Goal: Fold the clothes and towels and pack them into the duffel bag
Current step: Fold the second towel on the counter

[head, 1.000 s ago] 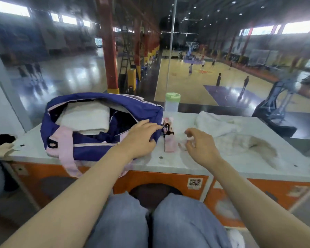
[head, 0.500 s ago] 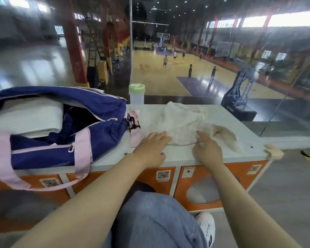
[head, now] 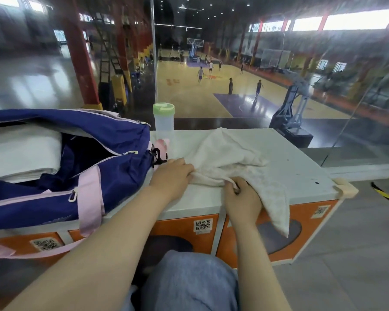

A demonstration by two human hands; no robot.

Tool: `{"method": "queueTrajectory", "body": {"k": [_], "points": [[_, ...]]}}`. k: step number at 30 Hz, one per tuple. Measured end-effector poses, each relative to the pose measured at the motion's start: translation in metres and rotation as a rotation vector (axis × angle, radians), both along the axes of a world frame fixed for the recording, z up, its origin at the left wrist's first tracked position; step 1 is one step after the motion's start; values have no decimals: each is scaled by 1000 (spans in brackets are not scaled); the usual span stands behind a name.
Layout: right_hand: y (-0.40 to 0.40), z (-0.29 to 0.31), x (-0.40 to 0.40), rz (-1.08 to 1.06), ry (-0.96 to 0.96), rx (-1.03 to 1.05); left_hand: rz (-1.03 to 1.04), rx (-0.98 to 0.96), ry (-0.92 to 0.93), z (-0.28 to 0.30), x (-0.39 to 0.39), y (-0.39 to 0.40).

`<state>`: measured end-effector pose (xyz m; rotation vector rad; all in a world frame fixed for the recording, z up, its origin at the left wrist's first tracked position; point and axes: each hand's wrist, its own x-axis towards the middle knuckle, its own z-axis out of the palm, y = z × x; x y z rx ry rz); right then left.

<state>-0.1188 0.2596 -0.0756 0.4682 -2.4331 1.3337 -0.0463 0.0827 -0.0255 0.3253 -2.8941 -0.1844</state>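
Note:
A crumpled white towel (head: 229,156) lies on the white counter top (head: 301,162), one corner hanging over the front edge. My left hand (head: 170,176) grips its near left edge, fingers curled into the cloth. My right hand (head: 241,196) pinches the near edge a little to the right, at the counter's front. An open blue duffel bag (head: 99,158) with pink straps stands to the left on the counter. A folded white towel (head: 23,151) lies inside it.
A clear bottle with a green lid (head: 163,118) stands at the counter's back edge, by the bag's end. Glass panels rise behind the counter, a sports court beyond. Orange locker fronts (head: 182,227) sit below. My knees in jeans (head: 189,281) are close to them.
Both hands went from the bag's end to the towel on the right, then closed on its near edge and drew it toward the front. The view turned right.

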Motion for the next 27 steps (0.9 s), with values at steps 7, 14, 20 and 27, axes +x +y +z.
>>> {"method": "queueTrajectory", "body": {"k": [7, 14, 20, 27], "points": [[-4, -10, 24, 29, 28, -39, 93, 308, 173, 17, 13, -19], [-6, -11, 32, 46, 45, -65, 89, 389, 39, 26, 20, -16], [-6, -11, 45, 155, -1, -93, 27, 373, 99, 20, 9, -1], [-15, 26, 43, 27, -212, -551, 86, 258, -6, 4, 2, -3]]}}
